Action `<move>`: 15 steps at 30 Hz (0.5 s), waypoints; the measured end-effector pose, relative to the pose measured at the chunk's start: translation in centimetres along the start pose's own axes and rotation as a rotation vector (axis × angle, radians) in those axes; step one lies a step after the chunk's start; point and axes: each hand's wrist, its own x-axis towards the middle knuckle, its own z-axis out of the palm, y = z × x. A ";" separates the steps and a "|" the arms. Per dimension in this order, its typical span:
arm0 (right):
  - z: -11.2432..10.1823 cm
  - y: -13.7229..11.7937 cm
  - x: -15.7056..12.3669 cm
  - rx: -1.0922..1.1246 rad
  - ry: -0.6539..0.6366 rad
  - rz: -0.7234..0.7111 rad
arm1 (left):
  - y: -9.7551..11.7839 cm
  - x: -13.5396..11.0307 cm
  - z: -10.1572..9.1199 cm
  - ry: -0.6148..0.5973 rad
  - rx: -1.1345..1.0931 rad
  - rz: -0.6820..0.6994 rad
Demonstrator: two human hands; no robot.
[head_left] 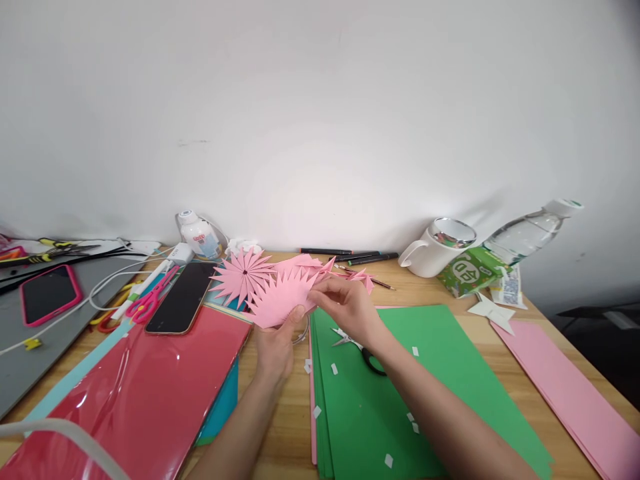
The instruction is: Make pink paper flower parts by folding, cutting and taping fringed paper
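A pink folded-paper fan (283, 299) with pointed tips is spread out above the table's middle. My left hand (277, 343) grips it from below, the thumb pressed on its lower right part. At the fan's right edge, my right hand (347, 303) is closed in a pinch on the paper; its fingertips partly cover that spot. Just behind the fan lies a finished-looking pink paper pinwheel (244, 272), round with many points. More pink folded paper pieces (305, 261) rest behind my hands. Black-handled scissors (371, 362) lie below my right wrist, on green paper sheets (450, 373).
Small white paper bits (389, 460) dot the green sheets. To the left are a red sheet pack (145, 393), a phone (183, 300) and pink scissors (150, 300). A white mug (425, 257), a green box (467, 273) and a tilted bottle (525, 233) stand back right.
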 end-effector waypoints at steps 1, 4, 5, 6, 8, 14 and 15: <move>0.1 0.0 -0.1 0.017 0.020 -0.028 | 0.1 0.0 0.1 -0.011 -0.012 -0.008; 0.5 0.2 -0.3 0.027 0.063 -0.084 | 0.5 0.0 0.2 -0.043 -0.021 -0.013; 0.6 0.2 -0.3 0.023 0.073 -0.089 | 0.5 0.0 0.2 -0.051 -0.018 -0.015; 0.6 0.3 -0.3 0.021 0.078 -0.092 | 0.6 0.0 0.2 -0.055 -0.014 -0.017; 0.5 0.3 -0.2 0.012 0.076 -0.101 | 0.6 0.0 0.2 -0.058 -0.008 -0.024; 0.6 -0.1 -0.5 -0.115 0.126 -0.183 | 0.8 -0.1 0.4 -0.074 -0.043 -0.045; 0.7 -0.2 -0.5 -0.136 0.149 -0.200 | 0.8 -0.1 0.4 -0.074 -0.055 -0.045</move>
